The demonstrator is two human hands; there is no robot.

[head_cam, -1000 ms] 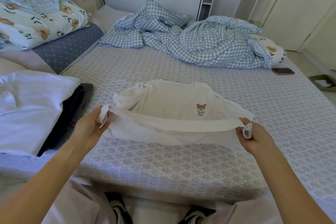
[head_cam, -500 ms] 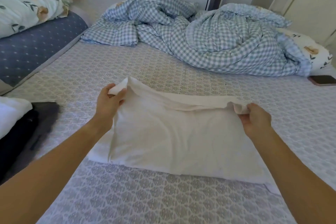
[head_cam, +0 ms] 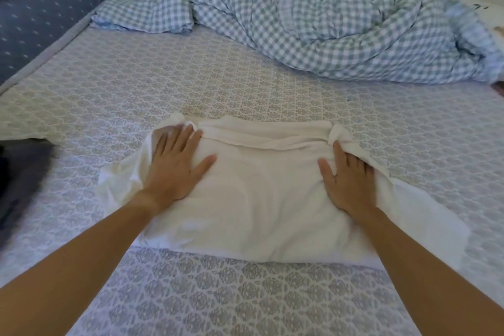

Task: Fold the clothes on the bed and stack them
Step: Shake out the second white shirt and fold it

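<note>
A cream T-shirt (head_cam: pixel 261 199) lies folded in half on the patterned bed sheet (head_cam: pixel 218 84), its doubled edge at the far side. My left hand (head_cam: pixel 174 163) lies flat on the shirt's left part, fingers spread and straight. My right hand (head_cam: pixel 346 174) presses flat on the right part, with a fold of cloth bunched over its outer fingers. A sleeve sticks out at the left and another at the right.
A crumpled blue checked duvet (head_cam: pixel 313 13) fills the far side of the bed. A blue dotted pillow (head_cam: pixel 35 16) lies at the far left. Dark clothing (head_cam: pixel 19 180) sits at the left edge, blurred.
Both hands carried the shirt's near hem forward over the shirt, laid it down and let go of the corners. They now lie flat on the cloth. The view has moved closer.
</note>
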